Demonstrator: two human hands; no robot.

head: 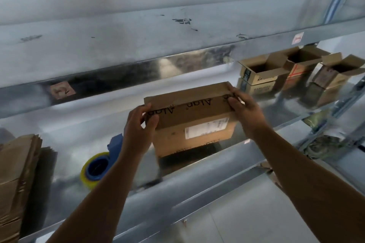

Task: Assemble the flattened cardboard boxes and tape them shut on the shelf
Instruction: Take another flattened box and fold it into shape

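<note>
On the galvanised metal shelf [83, 140] stands a cardboard box [194, 124] — "Alap" tape across its top, white label on its front — left hand [138, 126] and right hand [245, 110] gripping its top ends.

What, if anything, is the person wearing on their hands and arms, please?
Nothing that shows. The left hand and right hand are bare, with no gloves, rings or watch visible. The left forearm and right forearm are uncovered down to the frame's edge; no sleeve comes into view.
</note>
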